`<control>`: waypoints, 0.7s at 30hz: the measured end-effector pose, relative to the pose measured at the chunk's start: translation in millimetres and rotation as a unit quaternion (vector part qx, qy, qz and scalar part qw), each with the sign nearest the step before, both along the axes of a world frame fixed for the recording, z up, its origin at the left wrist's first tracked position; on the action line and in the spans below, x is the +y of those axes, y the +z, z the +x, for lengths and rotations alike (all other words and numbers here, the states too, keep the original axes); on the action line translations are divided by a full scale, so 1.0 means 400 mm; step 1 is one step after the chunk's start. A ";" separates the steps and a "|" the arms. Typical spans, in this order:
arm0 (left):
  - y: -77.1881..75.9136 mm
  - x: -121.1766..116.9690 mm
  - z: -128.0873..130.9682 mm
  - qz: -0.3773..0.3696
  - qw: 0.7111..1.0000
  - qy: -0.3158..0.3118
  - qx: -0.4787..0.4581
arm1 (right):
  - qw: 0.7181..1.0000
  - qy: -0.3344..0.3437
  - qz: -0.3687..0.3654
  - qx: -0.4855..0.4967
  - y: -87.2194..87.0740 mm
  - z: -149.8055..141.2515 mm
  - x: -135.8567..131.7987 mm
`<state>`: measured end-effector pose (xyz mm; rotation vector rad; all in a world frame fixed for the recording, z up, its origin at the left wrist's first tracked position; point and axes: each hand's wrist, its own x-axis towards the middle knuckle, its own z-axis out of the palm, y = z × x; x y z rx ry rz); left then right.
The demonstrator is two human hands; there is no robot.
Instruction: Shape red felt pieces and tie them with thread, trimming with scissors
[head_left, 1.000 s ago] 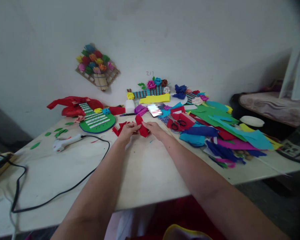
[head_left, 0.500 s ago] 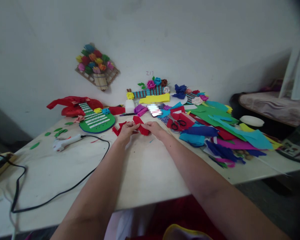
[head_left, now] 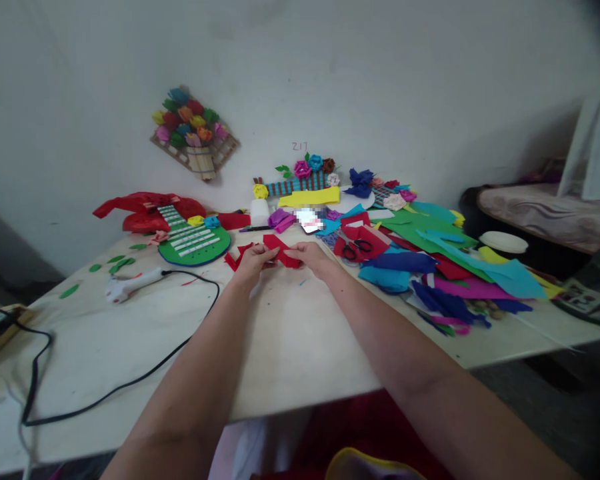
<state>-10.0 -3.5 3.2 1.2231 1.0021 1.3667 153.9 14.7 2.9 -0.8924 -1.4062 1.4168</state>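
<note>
Both my hands meet over the middle of the pale table [head_left: 290, 340] and pinch a small red felt piece [head_left: 279, 248]. My left hand [head_left: 253, 261] grips its left end with closed fingers. My right hand [head_left: 310, 257] grips the right end, fingers pressed together. More red felt scraps [head_left: 235, 257] lie just left of my left hand. Black-handled scissors [head_left: 356, 249] rest on red felt a little to the right of my right hand.
A white glue gun [head_left: 130, 285] with a black cord [head_left: 130, 380] lies at left. A green guitar-shaped craft [head_left: 193, 241] and paper flowers [head_left: 310, 175] sit near the wall. Coloured felt sheets [head_left: 445, 267] cover the right side. A flower basket craft [head_left: 195, 133] hangs on the wall.
The red felt piece has been turned flatter and lower between my fingers; my hands stay in almost the same place.
</note>
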 end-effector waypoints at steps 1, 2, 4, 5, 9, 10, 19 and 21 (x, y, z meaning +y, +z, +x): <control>0.001 -0.001 0.001 -0.002 1.000 -0.001 0.000 | 1.000 -0.010 -0.001 0.000 -0.003 -0.001 0.003; 0.002 -0.001 0.001 -0.005 1.000 -0.004 0.001 | 1.000 -0.016 0.002 -0.001 -0.005 -0.001 0.006; 0.004 -0.003 0.003 -0.007 1.000 -0.016 0.004 | 1.000 -0.012 0.012 -0.007 -0.007 0.001 0.011; 0.005 -0.004 0.003 -0.007 1.000 -0.020 0.006 | 1.000 -0.003 0.016 -0.011 -0.007 0.002 0.012; 0.004 -0.003 0.002 -0.004 1.000 -0.020 0.011 | 0.999 0.027 0.014 -0.018 -0.002 0.008 0.008; 0.003 -0.002 0.002 -0.003 1.000 -0.018 0.013 | 0.999 0.029 0.014 -0.012 0.000 0.008 0.006; -0.008 0.001 0.009 -0.006 0.999 -0.027 0.035 | 1.000 0.006 -0.006 0.000 0.005 -0.006 -0.006; -0.008 0.001 0.006 -0.008 0.999 -0.028 0.038 | 1.000 0.011 -0.005 -0.010 0.008 -0.004 -0.006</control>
